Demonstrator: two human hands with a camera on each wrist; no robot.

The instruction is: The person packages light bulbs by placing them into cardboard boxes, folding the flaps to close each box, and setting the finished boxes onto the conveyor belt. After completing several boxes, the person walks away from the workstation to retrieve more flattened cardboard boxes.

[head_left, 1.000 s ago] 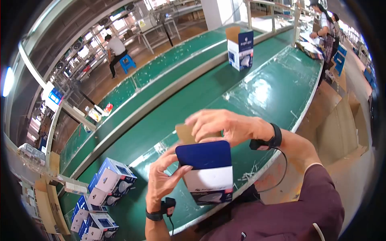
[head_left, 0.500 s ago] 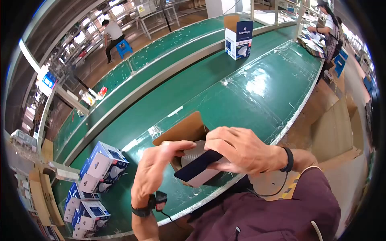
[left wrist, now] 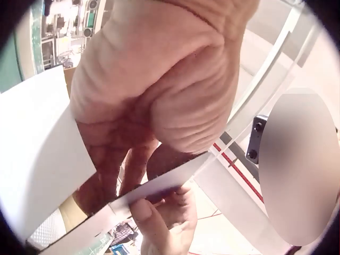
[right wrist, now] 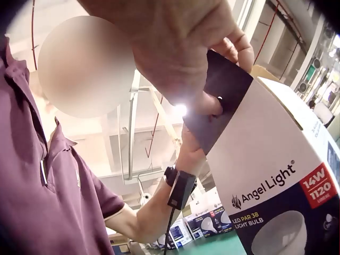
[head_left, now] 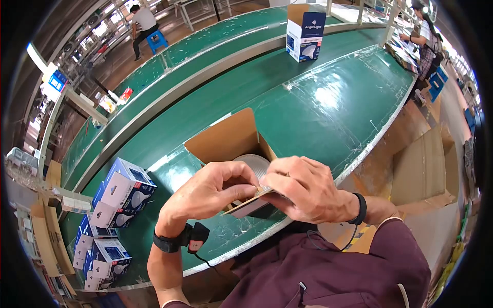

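While the light bulb box (head_left: 254, 207) is held at the near edge of the green table (head_left: 334, 113), its top is seen open, with a tall brown rear flap (head_left: 226, 136) standing upright on the far side and the ribbed white face of the bulb (head_left: 251, 164) exposed inside. The near flap (head_left: 251, 199) is pinched from both sides: the left hand (head_left: 208, 192) is curled over it with thumb and fingertips closed on its edge, and the right hand (head_left: 303, 192) is closed on the same flap from the other side, the knuckles of the two hands almost touching above the opening. From the right wrist view the outer face of this flap is shown to be dark blue, while the white side of the box carries a bulb picture and printed lettering (the words "Angel Light" and "LED PAR 38 LIGHT BULB" can be read). From the left wrist view only the palm and a white edge of card can be made out. A small black camera (head_left: 197, 237) is strapped at the left wrist. Further along the belt, well apart from the hands, a second box (head_left: 304, 33) is stood upright with its flap open, and several closed boxes (head_left: 123, 192) are piled at the left end of the table.
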